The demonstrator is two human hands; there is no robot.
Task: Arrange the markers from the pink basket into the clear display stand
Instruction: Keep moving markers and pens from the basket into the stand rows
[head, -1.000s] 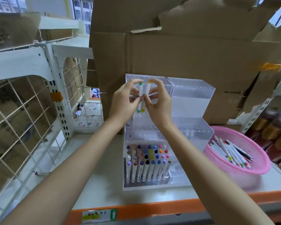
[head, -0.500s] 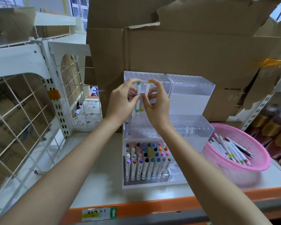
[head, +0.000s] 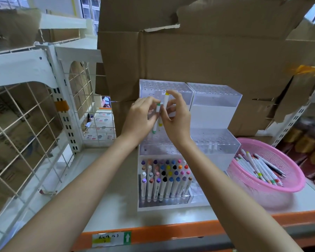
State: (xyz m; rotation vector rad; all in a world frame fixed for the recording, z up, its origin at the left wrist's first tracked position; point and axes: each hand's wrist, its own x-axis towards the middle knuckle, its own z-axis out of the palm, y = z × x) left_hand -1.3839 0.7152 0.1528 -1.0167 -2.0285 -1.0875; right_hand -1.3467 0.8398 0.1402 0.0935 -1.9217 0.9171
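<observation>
The clear stepped display stand (head: 216,104) stands mid-shelf. Its lowest tier holds several upright markers (head: 164,177) with coloured caps. Above the middle tier, my left hand (head: 140,119) pinches a white green-capped marker (head: 157,113). Beside it, my right hand (head: 176,117) pinches a white yellow-capped marker (head: 165,100), which sits higher. Both markers are nearly upright, and the hands almost touch. The pink basket (head: 284,186) sits to the right with several white markers (head: 256,168) lying inside.
Brown cardboard boxes (head: 207,57) rise close behind the stand. A white wire-grid rack (head: 44,113) fences the left side. The shelf's orange front edge (head: 171,231) carries a label. More goods are blurred at the far right.
The green-capped marker in my left hand has dropped lower beside the yellow-capped one. Both hands stay over the stand's middle tier; the camera shifted slightly.
</observation>
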